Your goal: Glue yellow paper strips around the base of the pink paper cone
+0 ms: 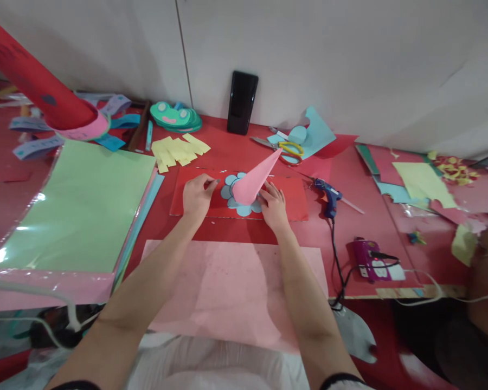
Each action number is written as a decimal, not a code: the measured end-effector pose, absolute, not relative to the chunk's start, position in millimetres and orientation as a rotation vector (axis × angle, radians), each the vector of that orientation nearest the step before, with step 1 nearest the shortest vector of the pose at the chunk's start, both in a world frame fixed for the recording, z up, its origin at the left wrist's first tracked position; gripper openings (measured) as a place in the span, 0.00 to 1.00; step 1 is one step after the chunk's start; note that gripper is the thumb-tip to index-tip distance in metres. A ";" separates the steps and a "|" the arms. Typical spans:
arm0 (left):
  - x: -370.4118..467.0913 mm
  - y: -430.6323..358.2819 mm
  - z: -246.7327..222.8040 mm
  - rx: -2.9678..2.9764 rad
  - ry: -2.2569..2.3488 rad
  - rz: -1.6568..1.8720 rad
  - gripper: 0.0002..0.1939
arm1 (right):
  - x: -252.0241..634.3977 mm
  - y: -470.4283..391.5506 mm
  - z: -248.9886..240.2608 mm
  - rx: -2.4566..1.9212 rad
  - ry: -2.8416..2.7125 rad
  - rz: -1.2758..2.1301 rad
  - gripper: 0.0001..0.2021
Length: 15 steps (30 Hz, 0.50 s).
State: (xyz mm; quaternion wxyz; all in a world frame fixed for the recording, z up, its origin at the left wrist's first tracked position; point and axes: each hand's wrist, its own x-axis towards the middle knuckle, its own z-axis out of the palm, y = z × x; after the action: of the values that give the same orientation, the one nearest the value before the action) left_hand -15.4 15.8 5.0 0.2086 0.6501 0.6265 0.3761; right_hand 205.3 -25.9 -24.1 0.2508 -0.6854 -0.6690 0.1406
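With right hand [273, 205], maybe steadying pink cone [250, 185], mid-frame; can't tell if gripping. With left hand [197, 198], pinching closed.

Pink paper cone [250, 187] on light-blue paper flower [245, 209], flower on red rectangular board [296, 196], board on red tabletop [361, 227]. Left hand [198, 196] left of flower, right hand [273, 204] at cone's right. Large pink paper sheet [219, 287] in front of board. Black rectangular phone [243, 102] behind, against white wall [329, 54]. Yellow paper strips [174, 153] back left. Blue glue gun [330, 199] right of board.
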 end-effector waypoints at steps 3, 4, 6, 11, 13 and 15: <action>-14.6 16.3 4.0 1.720 1.707 1.062 0.11 | 206.3 -25.8 -25.1 -1.856 -1.828 0.376 0.18; -14.1 17.0 3.3 1.695 1.692 1.079 0.11 | 206.4 -25.8 -24.9 -1.859 -1.830 0.378 0.18; -13.2 18.8 2.3 1.652 1.656 1.125 0.11 | 206.0 -25.7 -23.8 -1.871 -1.831 0.386 0.18; -12.1 22.1 4.3 1.637 1.611 1.186 0.09 | 204.4 -25.6 -20.8 -1.893 -1.825 0.403 0.18; -12.2 22.4 5.2 1.658 1.622 1.173 0.06 | 204.0 -25.6 -20.0 -1.894 -1.824 0.408 0.18; -12.3 22.3 4.9 1.650 1.644 1.165 0.04 | 203.8 -25.7 -19.4 -1.901 -1.824 0.408 0.19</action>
State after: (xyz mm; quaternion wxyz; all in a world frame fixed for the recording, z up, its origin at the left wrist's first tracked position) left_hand -12.3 22.3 4.9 0.2657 0.6108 0.6086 0.4313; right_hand 203.8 -25.7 -19.4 0.2356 -0.6931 -0.6648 0.1486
